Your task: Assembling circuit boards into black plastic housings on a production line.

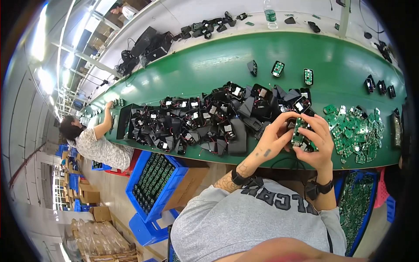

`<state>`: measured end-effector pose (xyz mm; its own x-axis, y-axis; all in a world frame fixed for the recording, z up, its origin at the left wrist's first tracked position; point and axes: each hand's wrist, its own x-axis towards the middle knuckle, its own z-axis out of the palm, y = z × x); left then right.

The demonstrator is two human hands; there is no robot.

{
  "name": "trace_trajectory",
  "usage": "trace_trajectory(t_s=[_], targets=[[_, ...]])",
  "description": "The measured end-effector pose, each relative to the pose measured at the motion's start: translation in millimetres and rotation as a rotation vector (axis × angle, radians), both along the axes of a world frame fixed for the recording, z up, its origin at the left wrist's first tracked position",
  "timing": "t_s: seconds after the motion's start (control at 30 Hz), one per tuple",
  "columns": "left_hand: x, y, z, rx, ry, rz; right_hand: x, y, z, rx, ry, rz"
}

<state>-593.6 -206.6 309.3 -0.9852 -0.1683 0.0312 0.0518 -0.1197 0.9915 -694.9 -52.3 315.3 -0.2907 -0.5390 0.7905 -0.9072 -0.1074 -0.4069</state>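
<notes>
Between my two hands a green circuit board stands upright over the near part of the bench. Dark material shows beside it, but my fingers hide whether it is a housing. My left hand pinches its left side, while my right hand grips it from the right with curled fingers. To the left lies a wide heap of black plastic housings with red wires and white parts inside. Close by my right hand spreads a pile of loose green boards.
Two housings with boards sit farther back on the green bench. A water bottle stands on the back shelf. Blue crates of boards flank me below. A co-worker reaches over the bench at far left.
</notes>
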Motion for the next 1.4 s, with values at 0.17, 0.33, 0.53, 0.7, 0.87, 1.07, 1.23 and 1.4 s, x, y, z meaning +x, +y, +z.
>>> trace_trajectory(t_s=[0.17, 0.33, 0.53, 0.7, 0.87, 1.07, 1.23, 1.4], targets=[[-6, 10, -2, 0.175, 0.09, 0.119, -3, 3, 4, 0.115, 0.126, -0.036], [0, 12, 0, 0.501, 0.038, -0.033, -3, 8, 7, 0.196, 0.127, -0.053], [-5, 14, 0, 0.316, 0.108, 0.025, -11, 3, 12, 0.224, 0.075, 0.012], [-8, 18, 3, 0.383, 0.101, -0.021, -16, 9, 10, 0.242, 0.027, 0.027], [-8, 23, -5, 0.396, 0.059, -0.095, -7, 15, -2, 0.144, -0.284, 0.053], [-1, 28, 1, 0.462, 0.002, -0.157, -1, 22, -1, 0.151, -0.229, 0.043], [0, 36, -4, 0.333, 0.115, -0.161, 14, 16, -3, -0.16, -0.69, 0.178], [-6, 33, -4, 0.159, 0.083, -0.17, 12, 13, -9, -0.045, -1.195, 0.209]])
